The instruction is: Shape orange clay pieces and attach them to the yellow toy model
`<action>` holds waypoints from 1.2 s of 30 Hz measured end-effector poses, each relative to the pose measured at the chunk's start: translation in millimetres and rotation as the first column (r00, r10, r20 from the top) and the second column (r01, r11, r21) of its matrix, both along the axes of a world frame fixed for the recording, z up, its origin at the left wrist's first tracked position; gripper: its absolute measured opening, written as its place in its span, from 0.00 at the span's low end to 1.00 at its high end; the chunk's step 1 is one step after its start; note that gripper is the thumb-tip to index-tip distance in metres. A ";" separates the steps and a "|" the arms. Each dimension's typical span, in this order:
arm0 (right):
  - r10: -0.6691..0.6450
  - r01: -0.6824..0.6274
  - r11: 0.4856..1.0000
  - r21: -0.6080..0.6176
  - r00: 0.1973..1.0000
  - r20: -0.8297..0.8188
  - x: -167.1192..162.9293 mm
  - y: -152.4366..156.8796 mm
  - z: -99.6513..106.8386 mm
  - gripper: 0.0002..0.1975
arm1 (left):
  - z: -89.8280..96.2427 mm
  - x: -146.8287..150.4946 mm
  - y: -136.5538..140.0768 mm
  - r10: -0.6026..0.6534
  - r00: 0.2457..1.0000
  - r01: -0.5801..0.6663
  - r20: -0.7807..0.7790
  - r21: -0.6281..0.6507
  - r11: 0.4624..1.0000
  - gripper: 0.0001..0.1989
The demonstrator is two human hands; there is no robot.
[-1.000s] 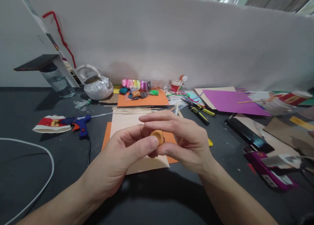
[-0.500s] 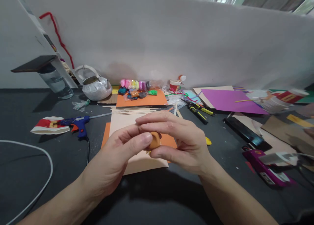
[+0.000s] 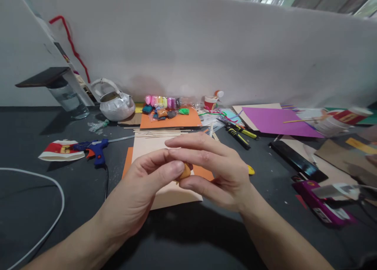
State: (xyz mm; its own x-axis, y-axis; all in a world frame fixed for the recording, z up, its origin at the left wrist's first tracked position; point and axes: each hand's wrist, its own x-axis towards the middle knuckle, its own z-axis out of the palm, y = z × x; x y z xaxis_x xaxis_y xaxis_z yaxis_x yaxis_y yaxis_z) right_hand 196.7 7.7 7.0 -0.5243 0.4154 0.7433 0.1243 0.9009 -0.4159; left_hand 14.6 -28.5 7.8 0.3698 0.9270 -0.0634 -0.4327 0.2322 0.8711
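Observation:
Between my two hands is a small lump of orange-brown modelling clay (image 3: pixel 185 173), mostly covered by fingers. My left hand (image 3: pixel 147 179) presses its thumb on the near left side of the lump. My right hand (image 3: pixel 218 169) closes on it from the right, thumb below and fingers arched over the top. Both hands are held above a cream sheet of paper (image 3: pixel 173 199), which lies on an orange sheet (image 3: pixel 127 162). Small packets of coloured clay (image 3: pixel 161 112) rest farther back.
A blue glue gun (image 3: pixel 98 150) lies left on a flattened paper cup (image 3: pixel 60 151). Behind stand a silvery kettle (image 3: pixel 116 107) and a glass jar (image 3: pixel 67 99). Pliers (image 3: pixel 240 134), purple paper (image 3: pixel 277 120) and a purple device (image 3: pixel 318 203) lie right. At the right edge, a person's hand (image 3: pixel 372 158) shows.
The fingers have closed farther over the clay, so less of it shows. Both hands stay in nearly the same place; the view has shifted very slightly.

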 end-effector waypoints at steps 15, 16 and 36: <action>-0.189 0.189 0.981 0.053 0.982 -0.007 -6.3 -6.7 -7.5 0.17 | 0.5 8.4 -3.2 0.109 0.993 -0.105 0.040 -0.094 0.990 0.08; -0.190 0.191 0.981 0.044 0.982 -0.013 -6.2 -6.6 -6.2 0.15 | 0.6 8.4 -3.0 0.102 0.992 -0.095 0.067 -0.106 0.990 0.07; -0.117 0.118 0.993 0.029 0.992 -0.038 -2.8 -4.2 -2.7 0.15 | 1.2 3.4 -2.4 0.074 0.995 -0.069 0.070 -0.077 0.995 0.08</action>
State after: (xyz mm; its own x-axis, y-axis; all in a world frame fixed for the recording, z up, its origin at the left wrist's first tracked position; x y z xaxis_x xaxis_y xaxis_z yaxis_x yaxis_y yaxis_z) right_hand 193.9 3.5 4.3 -0.4459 0.4485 0.7746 0.2151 0.8937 -0.3937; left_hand 18.0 -30.9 9.0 0.3086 0.9450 -0.1085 -0.5119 0.2611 0.8184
